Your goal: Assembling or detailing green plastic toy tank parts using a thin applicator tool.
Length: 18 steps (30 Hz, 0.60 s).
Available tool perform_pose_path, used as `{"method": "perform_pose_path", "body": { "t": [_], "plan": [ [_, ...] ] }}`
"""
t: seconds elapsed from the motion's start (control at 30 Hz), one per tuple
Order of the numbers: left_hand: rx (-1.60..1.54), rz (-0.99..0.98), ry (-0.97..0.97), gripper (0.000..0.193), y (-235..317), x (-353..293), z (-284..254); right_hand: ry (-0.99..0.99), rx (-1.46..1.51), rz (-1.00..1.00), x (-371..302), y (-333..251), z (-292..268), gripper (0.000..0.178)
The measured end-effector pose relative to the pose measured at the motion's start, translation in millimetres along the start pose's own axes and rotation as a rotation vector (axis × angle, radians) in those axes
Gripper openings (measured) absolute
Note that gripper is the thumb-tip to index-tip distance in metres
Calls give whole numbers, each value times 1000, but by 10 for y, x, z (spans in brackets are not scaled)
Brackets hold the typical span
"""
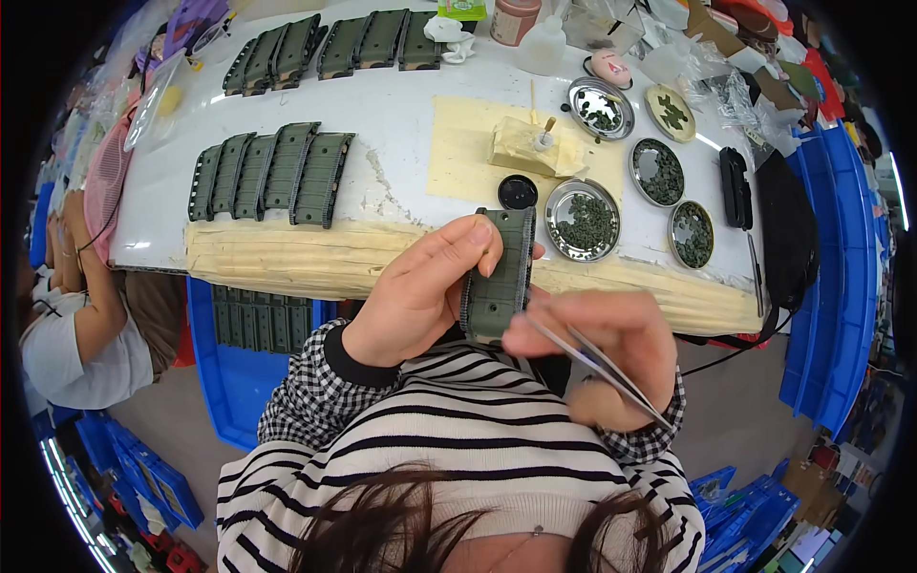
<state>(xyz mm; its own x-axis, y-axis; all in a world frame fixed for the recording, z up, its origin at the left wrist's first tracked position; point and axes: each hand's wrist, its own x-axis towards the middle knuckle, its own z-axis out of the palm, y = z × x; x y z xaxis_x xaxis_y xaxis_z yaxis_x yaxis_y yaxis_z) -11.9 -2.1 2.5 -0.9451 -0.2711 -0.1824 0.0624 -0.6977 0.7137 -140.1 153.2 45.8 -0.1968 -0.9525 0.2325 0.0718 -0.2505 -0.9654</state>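
My left hand grips a dark green, slightly curved plastic panel with greyish ridged edges, held upright in front of my chest. Its thumb lies across the front of the panel; the other fingers are mostly hidden behind. Close to the panel's lower right corner, my right hand is closed round a pair of metal tweezers. This hand is smeared by motion, and I cannot make out anything in the tweezer tips. Beyond the panel are a round metal dish of small dark green pieces and a shallow black round cup.
Similar green panels stand in a row at left, with more behind. Other dishes of green bits sit at right, near a taped block. Padding lines the table's front. Below is a blue crate; another person sits left.
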Motion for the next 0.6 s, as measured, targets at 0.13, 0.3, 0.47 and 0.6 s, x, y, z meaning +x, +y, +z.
{"method": "perform_pose_path", "body": {
  "t": [0.13, 0.3, 0.47, 0.6],
  "plan": [
    [15, -28, 29, 32, -5, -1, 56, 64, -452, -196, 132, 137, -172, 35],
    [-99, -56, -34, 30, -2, -14, 75, 152, -496, -234, 179, 165, -113, 27],
    [-79, -23, -59, 29, -10, -10, 48, 142, -514, -236, 224, 182, -140, 27],
    [-101, -21, -53, 28, -8, -7, 59, 135, -541, -227, 232, 181, -129, 27]
  ]
}}
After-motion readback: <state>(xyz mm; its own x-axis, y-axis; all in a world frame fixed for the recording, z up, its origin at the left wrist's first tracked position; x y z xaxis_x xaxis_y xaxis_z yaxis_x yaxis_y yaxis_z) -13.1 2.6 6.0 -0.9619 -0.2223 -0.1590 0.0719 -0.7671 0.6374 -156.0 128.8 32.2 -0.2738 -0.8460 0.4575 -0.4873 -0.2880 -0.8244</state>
